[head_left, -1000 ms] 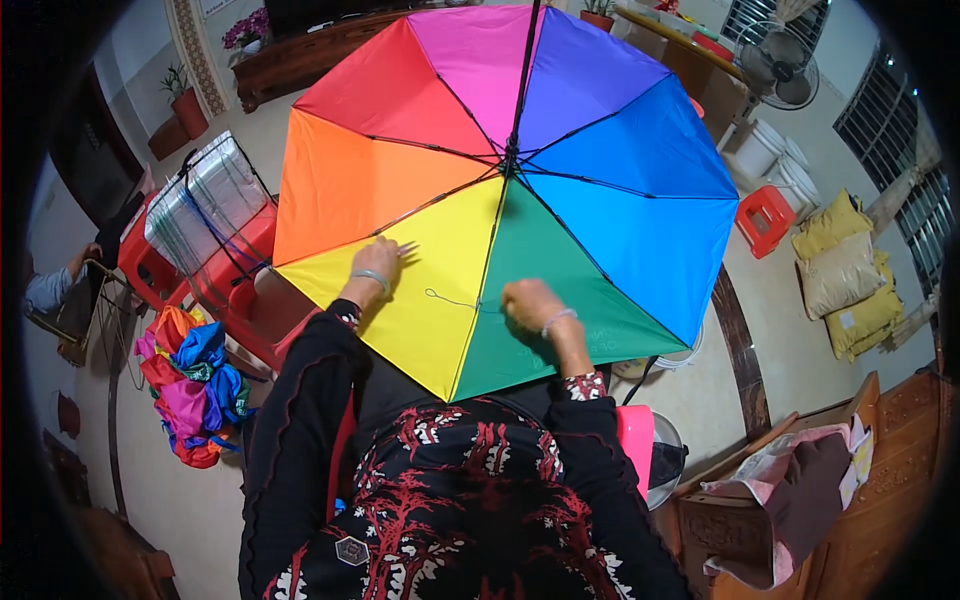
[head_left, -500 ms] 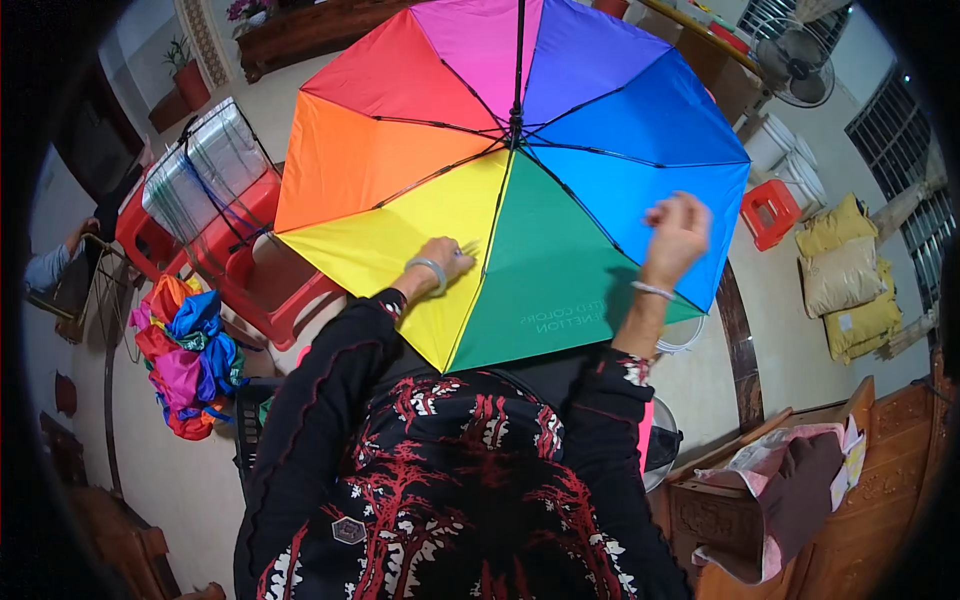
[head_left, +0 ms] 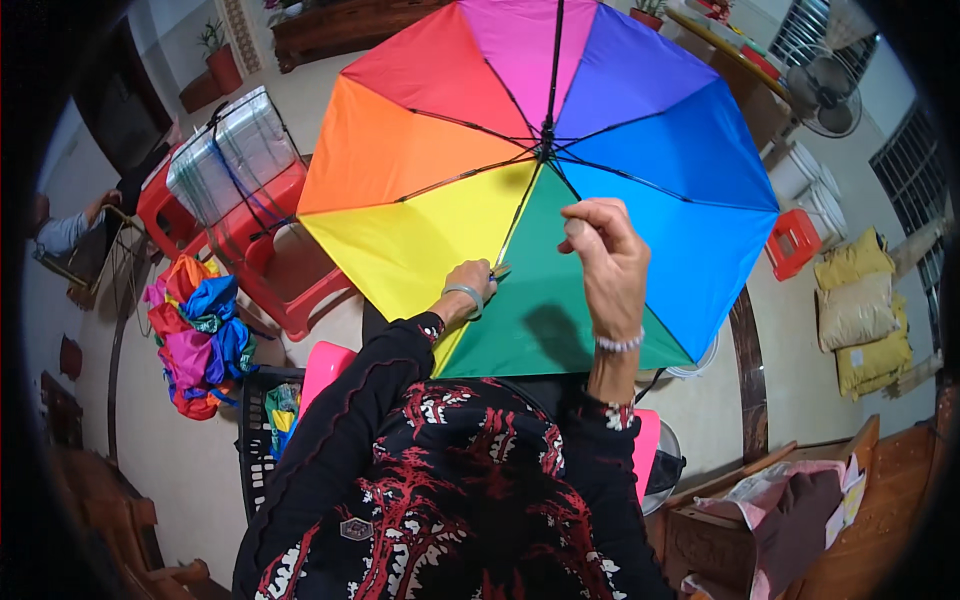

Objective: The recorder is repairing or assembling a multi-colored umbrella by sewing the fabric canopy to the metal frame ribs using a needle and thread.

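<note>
The umbrella (head_left: 547, 190) is already spread open before the person, but its yellow-green seam (head_left: 516, 214) seems unfinished, the left hand (head_left: 470, 281) gripping a small tool (head_left: 501, 270) there, the right hand (head_left: 612, 265) with fingers pinched above its green panel (head_left: 480, 345), contents unclear.

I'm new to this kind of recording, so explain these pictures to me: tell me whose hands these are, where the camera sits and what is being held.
There is no machine here: a person works with two bare hands. The view comes from a wide fisheye camera worn on the head, looking down, so straight edges bend near the rim. An open rainbow umbrella is spread before the person, its inside facing the camera. The left hand, near the yellow-green seam, holds a small pointed tool, too small to identify. The right hand is raised in front of the umbrella, fingers curled; whether it holds anything fine, I can't tell. To the left is a heap of colourful cloth.
</note>
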The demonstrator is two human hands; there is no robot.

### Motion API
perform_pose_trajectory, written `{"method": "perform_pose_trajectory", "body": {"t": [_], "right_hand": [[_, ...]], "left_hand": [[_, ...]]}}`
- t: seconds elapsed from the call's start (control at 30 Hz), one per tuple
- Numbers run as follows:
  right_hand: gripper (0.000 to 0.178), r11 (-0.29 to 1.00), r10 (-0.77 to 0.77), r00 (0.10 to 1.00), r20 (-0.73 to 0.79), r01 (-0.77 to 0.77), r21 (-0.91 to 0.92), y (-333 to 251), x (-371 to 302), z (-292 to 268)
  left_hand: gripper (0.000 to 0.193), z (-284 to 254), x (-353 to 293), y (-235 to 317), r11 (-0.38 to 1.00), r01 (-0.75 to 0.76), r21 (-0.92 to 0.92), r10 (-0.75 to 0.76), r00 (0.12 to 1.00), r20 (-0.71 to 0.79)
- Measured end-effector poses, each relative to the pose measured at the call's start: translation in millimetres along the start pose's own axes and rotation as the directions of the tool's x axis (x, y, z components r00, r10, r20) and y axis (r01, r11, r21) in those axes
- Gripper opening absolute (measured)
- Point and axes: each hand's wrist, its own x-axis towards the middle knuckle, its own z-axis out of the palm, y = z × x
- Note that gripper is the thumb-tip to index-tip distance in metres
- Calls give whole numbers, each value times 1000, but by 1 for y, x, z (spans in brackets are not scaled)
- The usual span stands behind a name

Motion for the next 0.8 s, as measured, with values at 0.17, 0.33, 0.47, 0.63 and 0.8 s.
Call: {"method": "perform_pose_trajectory", "body": {"t": [0.17,0.33,0.47,0.63,0.8], "right_hand": [[10,804,-571,776,268,461,376,-103,-46,39],[11,630,-669,620,410,178,756,-145,-45,50],[16,637,-671,611,420,187,748,-147,-60,58],[11,640,-667,592,453,143,755,-151,-47,54],[11,579,-691,567,449,61,813,-150,-50,56]], "left_hand": [[21,-3,-9,-11,996,64,-60,-67,997,-40],[20,8,-9,-18,998,11,-61,-16,997,-81],[21,9,-9,-14,998,-12,-65,7,996,-86],[22,6,-9,-15,998,-1,-68,-4,998,-63],[22,4,-13,-15,998,-13,-69,10,998,-57]]}}
